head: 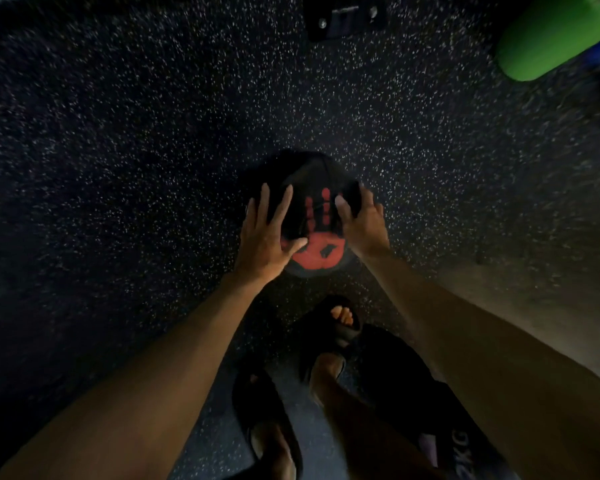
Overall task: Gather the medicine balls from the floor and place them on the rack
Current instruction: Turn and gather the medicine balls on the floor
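A black medicine ball [312, 188] with a red handprint on it is at the middle of the head view, above the speckled floor. My left hand [267, 233] presses flat on its left side with fingers spread and straight. My right hand [362, 225] presses its right side, thumb on top, while its fingers are hidden behind the ball. Whether the ball touches the floor I cannot tell.
My feet in black sandals [329, 330] stand just below the ball. A black object with "KG" lettering [461, 448] lies at the bottom right. A green object [548, 39] is at the top right, and a black bolted plate [347, 15] at the top centre.
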A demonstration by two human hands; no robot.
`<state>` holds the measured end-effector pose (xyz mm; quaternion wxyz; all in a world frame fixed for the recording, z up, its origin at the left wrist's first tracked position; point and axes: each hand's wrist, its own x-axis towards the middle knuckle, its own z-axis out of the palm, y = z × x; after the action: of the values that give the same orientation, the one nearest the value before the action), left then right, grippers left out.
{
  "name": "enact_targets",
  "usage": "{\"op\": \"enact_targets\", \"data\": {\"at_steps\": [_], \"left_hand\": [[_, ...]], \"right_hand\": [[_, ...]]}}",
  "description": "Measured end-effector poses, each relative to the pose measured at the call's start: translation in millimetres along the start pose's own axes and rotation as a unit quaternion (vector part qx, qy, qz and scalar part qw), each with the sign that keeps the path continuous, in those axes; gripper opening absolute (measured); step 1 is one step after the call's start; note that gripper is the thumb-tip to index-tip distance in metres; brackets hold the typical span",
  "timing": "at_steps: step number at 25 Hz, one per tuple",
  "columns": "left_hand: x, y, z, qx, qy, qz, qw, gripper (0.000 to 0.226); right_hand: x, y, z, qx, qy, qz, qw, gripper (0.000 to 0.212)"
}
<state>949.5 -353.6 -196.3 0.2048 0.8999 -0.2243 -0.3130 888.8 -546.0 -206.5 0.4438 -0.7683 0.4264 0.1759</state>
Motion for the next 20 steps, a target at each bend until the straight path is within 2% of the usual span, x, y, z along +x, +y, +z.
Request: {"op": "enact_targets", "data": {"at_steps": [4,8,10,12,15,18,20], "left_hand": [[60.4,18.0,-23.5,-0.094,-0.011,-0.071,0.993,0.087],[105.2,31.3,-44.6,-0.140,0.055,-0.148,0.977,0.071],[121.2,29.1,-54.9,-0.129,0.079,-0.129,0.980,0.067],[125.3,20.1,-63.0,-0.133,0.066,-0.105,0.983,0.070],[121.6,6.9,-66.5,-0.139,0.019,-0.071,0.988,0.088],[129.7,1.6,-71.2,-0.128,0.011,-0.038,0.991,0.101],[142.4,5.0,-75.1,-0.121,0.016,-0.039,0.992,0.104]], "right_hand": [[-13.1,-0.8,-6.0,-0.045,-0.015,-0.090,0.995,0.082],[-12.0,-6.1,-0.2,-0.041,-0.015,-0.108,0.993,0.086],[6.1,-23.5,-3.3,-0.046,-0.011,-0.107,0.993,0.086],[23.8,-44.4,-7.1,-0.058,-0.017,-0.096,0.994,0.086],[46.3,-71.8,-14.3,-0.054,-0.018,-0.076,0.996,0.086],[75.6,-86.1,-20.9,-0.043,-0.001,-0.064,0.997,0.085],[96.5,-93.6,-25.9,-0.004,0.019,-0.016,1.000,0.084]]}}
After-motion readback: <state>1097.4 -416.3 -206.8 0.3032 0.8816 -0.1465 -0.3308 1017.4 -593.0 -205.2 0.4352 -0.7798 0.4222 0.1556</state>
